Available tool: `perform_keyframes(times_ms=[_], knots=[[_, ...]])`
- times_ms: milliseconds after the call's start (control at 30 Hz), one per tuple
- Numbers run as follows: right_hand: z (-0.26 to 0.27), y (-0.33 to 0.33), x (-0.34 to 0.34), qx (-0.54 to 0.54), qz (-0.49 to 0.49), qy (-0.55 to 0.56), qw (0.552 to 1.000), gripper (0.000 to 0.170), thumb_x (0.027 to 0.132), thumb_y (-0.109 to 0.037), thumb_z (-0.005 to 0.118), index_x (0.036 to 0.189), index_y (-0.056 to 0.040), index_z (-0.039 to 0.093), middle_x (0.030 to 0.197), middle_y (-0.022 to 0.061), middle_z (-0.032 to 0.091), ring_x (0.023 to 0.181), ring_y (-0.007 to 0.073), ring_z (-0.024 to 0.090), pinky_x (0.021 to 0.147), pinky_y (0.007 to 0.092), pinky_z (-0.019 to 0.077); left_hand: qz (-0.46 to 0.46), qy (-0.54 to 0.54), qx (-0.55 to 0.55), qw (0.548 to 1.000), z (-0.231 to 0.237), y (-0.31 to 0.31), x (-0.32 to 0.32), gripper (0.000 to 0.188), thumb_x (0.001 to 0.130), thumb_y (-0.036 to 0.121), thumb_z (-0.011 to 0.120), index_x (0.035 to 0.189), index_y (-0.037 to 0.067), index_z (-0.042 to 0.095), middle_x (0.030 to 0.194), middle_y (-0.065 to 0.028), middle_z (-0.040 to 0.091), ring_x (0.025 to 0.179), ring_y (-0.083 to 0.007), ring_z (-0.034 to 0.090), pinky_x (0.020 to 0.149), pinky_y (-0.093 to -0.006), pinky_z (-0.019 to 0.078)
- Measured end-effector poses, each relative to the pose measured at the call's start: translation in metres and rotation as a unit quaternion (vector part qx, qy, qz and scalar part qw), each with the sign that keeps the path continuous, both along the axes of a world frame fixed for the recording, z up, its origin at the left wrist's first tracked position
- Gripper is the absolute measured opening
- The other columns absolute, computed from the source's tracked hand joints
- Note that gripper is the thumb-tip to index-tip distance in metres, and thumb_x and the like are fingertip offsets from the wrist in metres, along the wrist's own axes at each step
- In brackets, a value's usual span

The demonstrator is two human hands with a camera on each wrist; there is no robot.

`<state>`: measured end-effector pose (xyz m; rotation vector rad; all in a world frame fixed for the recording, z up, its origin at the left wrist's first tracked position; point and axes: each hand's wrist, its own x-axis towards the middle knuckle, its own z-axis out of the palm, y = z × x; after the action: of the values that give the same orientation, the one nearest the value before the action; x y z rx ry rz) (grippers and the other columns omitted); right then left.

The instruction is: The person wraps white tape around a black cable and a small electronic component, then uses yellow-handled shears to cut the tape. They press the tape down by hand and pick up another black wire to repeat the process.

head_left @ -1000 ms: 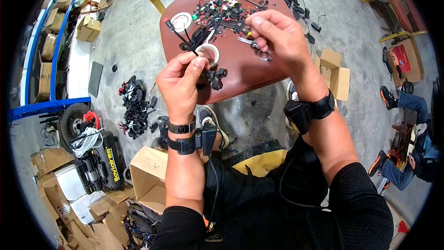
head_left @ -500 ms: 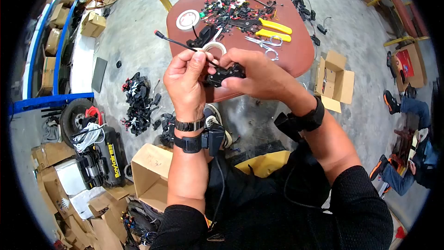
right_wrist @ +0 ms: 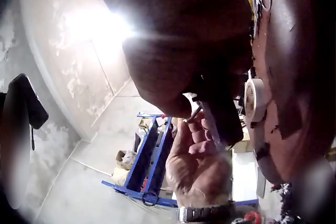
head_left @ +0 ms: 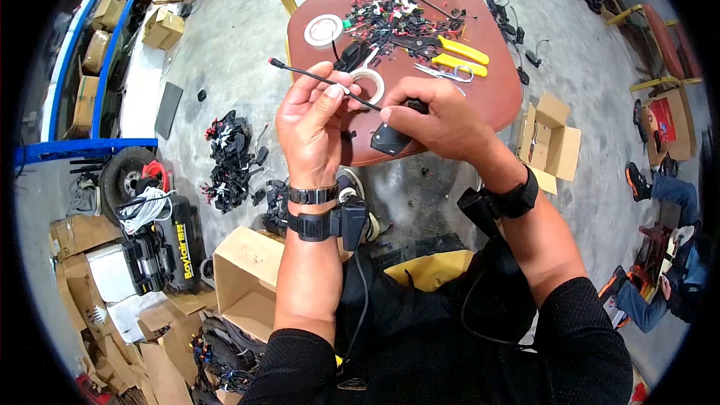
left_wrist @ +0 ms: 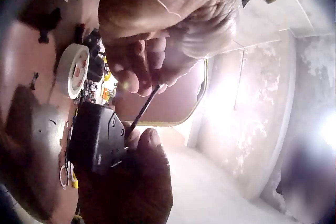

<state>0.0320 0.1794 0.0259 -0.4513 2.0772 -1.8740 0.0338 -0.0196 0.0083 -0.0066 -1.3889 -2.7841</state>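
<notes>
My left hand [head_left: 311, 127] pinches a thin black cable [head_left: 300, 71] between thumb and fingers, palm turned up. The cable's free end, with a red-tipped connector [head_left: 276, 64], points up and left. Its other end runs into a black plastic housing [head_left: 389, 139], gripped by my right hand [head_left: 442, 120] over the seat's near edge. In the left wrist view, the housing [left_wrist: 97, 137] shows a flat face with small screws, and the cable [left_wrist: 143, 109] stretches between both hands. The right fingers hide part of the housing.
A brown chair seat [head_left: 480, 109] bears tape rolls [head_left: 368, 87], yellow-handled pliers [head_left: 461, 56], scissors [head_left: 446, 73] and a heap of small cable scraps [head_left: 397, 19]. Black parts [head_left: 229, 161] lie on the floor at left. Open cardboard boxes [head_left: 551, 142] stand on both sides.
My right hand has come from above the pliers and scissors down to the housing and taken hold of it. The housing has since turned flat face up. The left hand keeps pinching the cable.
</notes>
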Motion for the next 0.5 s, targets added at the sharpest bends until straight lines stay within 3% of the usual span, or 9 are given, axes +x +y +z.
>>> perform_keyframes(times_ms=[67, 167, 267, 500], knots=[[-0.002, 0.002, -0.003, 0.013, 0.000, 0.018, 1.000, 0.015, 0.089, -0.015, 0.066, 0.093, 0.0001, 0.066, 0.083, 0.0036, 0.064, 0.077, 0.0079, 0.057, 0.069, 0.0251, 0.0486, -0.004, 0.003, -0.004, 1.000, 0.001, 0.000, 0.000, 0.034, 0.090, -0.003, 0.060, 0.124, -0.002, 0.055, 0.106, -0.0154, 0.067, 0.092, -0.0247, 0.067, 0.077, -0.0345, 0.0581], [-0.018, 0.001, -0.010, -0.018, -0.016, 0.129, 0.991, 0.018, 0.089, -0.018, 0.064, 0.090, 0.0003, 0.067, 0.075, 0.0050, 0.065, 0.070, 0.0085, 0.061, 0.058, 0.0267, 0.0523, -0.010, 0.010, -0.011, 1.000, 0.002, 0.000, 0.000, 0.036, 0.089, -0.005, 0.060, 0.124, -0.002, 0.055, 0.106, -0.0153, 0.066, 0.093, -0.0245, 0.066, 0.078, -0.0350, 0.0576], [-0.011, 0.001, -0.007, -0.018, -0.017, 0.035, 0.999, 0.020, 0.089, -0.018, 0.064, 0.088, 0.0010, 0.067, 0.074, 0.0031, 0.064, 0.069, 0.0074, 0.060, 0.058, 0.0269, 0.0516, -0.015, 0.015, -0.023, 0.999, 0.002, 0.001, 0.000, 0.036, 0.089, -0.007, 0.059, 0.124, -0.002, 0.055, 0.104, -0.0147, 0.065, 0.094, -0.0242, 0.065, 0.079, -0.0353, 0.0571], [0.002, 0.004, -0.002, -0.020, 0.007, -0.067, 0.998, 0.023, 0.089, -0.021, 0.064, 0.089, 0.0015, 0.068, 0.073, 0.0021, 0.063, 0.070, 0.0069, 0.057, 0.061, 0.0257, 0.0476, -0.012, 0.044, -0.015, 0.999, -0.002, 0.003, 0.002, 0.037, 0.086, -0.007, 0.063, 0.122, -0.002, 0.057, 0.097, -0.0162, 0.067, 0.087, -0.0224, 0.067, 0.076, -0.0329, 0.0559]])
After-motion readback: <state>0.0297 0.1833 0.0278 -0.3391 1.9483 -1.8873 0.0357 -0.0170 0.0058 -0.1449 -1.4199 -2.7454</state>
